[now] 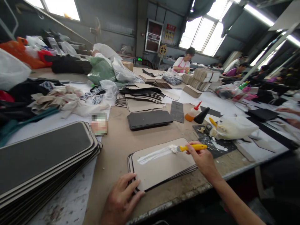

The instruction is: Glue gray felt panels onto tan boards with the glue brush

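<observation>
My right hand [202,161] grips the yellow handle of a glue brush [193,147], its tip loaded with thick white paste. The tip rests on the top beige board [161,172] of a small stack with rounded corners and dark edges. A white streak of paste [153,155] runs leftward from the brush across that board. At the stack's near left corner lies my left hand [124,197], fingers spread and touching the edge, holding nothing. Behind the stack sits a pile of dark grey boards [150,119].
Left, a tall stack of large grey-faced boards [47,153] fans out. Right are a paste-filled plastic bag [236,127], a smeared black sheet [214,140] and a glue bottle [192,113]. More boards [142,97] lie farther back. A co-worker [184,61] sits across the table.
</observation>
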`<act>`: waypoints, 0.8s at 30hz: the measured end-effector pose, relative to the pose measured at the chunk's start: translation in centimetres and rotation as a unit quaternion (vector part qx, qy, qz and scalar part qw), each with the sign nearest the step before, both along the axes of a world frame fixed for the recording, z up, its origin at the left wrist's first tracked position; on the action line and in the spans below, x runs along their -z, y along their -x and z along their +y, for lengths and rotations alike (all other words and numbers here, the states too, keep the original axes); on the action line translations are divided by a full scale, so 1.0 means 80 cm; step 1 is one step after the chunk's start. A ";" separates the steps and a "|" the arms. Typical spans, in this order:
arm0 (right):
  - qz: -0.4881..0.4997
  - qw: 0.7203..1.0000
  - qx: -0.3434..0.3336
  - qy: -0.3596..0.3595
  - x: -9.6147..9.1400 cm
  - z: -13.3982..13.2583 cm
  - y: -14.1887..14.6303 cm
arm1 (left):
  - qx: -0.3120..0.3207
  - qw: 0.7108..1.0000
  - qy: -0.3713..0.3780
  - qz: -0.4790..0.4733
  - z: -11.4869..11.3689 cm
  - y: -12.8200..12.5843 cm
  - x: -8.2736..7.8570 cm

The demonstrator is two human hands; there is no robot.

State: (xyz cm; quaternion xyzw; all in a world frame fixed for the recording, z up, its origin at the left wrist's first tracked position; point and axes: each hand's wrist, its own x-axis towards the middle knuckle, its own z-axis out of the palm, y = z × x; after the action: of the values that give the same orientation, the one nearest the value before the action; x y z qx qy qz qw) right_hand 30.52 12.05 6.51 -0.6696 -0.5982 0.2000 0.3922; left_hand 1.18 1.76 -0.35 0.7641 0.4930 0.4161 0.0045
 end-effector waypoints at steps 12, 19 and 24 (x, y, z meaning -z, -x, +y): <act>-0.080 0.986 -0.085 -0.118 -0.016 -0.065 0.064 | 0.000 0.999 -0.032 0.011 0.003 0.002 0.000; 0.026 0.984 -0.164 -0.062 -0.006 -0.105 0.124 | -0.008 0.999 -0.034 0.011 0.000 0.000 0.003; -0.091 0.992 -0.007 -0.084 -0.001 -0.084 0.014 | -0.004 0.999 -0.051 0.016 0.001 0.000 0.001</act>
State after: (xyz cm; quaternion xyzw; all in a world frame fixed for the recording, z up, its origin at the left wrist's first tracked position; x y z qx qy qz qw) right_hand 29.39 5.31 6.59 -0.6454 -0.6506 0.0902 0.3899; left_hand 1.16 1.81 -0.44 0.7680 0.4743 0.4281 -0.0438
